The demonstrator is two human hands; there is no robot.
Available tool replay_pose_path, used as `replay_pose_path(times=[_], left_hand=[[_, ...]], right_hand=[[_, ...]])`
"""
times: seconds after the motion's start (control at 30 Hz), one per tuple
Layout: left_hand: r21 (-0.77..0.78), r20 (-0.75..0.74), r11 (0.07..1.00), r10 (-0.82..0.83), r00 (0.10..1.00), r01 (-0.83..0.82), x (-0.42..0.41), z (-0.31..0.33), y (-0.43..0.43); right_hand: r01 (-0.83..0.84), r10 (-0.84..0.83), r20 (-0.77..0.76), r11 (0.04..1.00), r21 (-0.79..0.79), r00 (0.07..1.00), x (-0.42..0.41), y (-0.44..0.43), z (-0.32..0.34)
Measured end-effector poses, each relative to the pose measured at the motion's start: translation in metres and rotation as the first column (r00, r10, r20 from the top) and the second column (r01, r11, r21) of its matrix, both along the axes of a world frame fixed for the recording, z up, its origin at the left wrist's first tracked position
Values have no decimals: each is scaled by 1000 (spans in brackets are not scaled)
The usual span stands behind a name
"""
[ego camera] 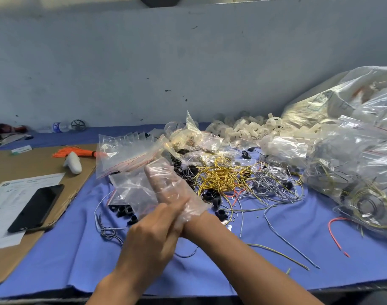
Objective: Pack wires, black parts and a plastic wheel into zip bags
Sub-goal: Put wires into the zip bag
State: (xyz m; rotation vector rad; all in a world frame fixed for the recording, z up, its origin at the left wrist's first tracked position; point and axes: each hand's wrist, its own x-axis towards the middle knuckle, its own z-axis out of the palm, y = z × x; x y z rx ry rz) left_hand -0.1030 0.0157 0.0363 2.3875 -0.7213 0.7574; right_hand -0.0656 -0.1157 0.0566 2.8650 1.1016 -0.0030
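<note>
On the cloth (210, 271), I see the right hand (170, 188) flat inside clear plastic (194, 211), with the left hand (153, 234) gripping its cuff.
Wires (223, 175) and black parts (212, 197) lie just behind. Zip bags (126, 155) crowd in on the left, wheels (243, 126) sit farther back, and a big bag (353, 172) holds wires.

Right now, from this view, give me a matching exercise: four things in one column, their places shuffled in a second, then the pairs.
1 phone
2 yellow wires
3 white wheels
4 right hand

A inside a clear zip bag
B heaped at the back, near the wall
C on the printed sheet, left
D tangled mid-table on the blue cloth

Pairs: 1-C, 2-D, 3-B, 4-A.
</note>
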Motion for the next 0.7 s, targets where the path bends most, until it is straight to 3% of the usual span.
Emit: replay_pose_path(times=[0.03, 0.07, 0.1, 0.13, 0.2, 0.23, 0.33, 0.37, 0.43, 0.5, 0.6, 0.7], left_hand=[[-28, 23, 999, 36, 999, -35, 2, -3, 6], [-62, 48, 995, 84, 995, -81, 6, -6, 13], [-107, 69, 985, 144, 987, -136, 12, -10, 19], [-163, 72, 968, 203, 977, -189, 19, -14, 25], [-266, 20, 922, 296, 955, -281, 38, -22, 32], [-302, -14, 899, 330, 944, -318, 46, -27, 33], [-354, -151, 862, 329, 932, -362, 62, -47, 23], [-363, -200, 858, 310, 930, -364, 63, -55, 16], [-373, -255, 858, 272, 928, -354, 62, -69, 1], [-359, -247, 873, 253, 935, -331, 61, -79, -8], [-340, -226, 888, 242, 944, -309, 64, -84, -8], [-337, -209, 901, 212, 954, -274, 63, -84, -8]], right_hand=[[114, -115, 1, 985, 128, 993, 2, 8, 3], [132, -152, 116, 978, 159, 982, -1, 14, 14], [36, -101, 256, 968, 247, 961, 0, 19, 9], [-32, -69, 289, 943, 332, 955, 1, 23, 3], [-165, 66, 227, 876, 454, 972, -1, 21, -15], [-179, 44, 262, 837, 518, 964, -3, 13, -20], [-11, -313, 299, 673, 740, 901, 3, -16, -39], [103, -433, 229, 619, 778, 872, 9, -28, -43], [347, -594, 104, 593, 726, 798, 24, -53, -53], [519, -619, -7, 652, 554, 785, 39, -75, -65], [592, -585, -149, 709, 383, 797, 46, -88, -75], [590, -581, -158, 701, 401, 798, 45, -87, -78]])
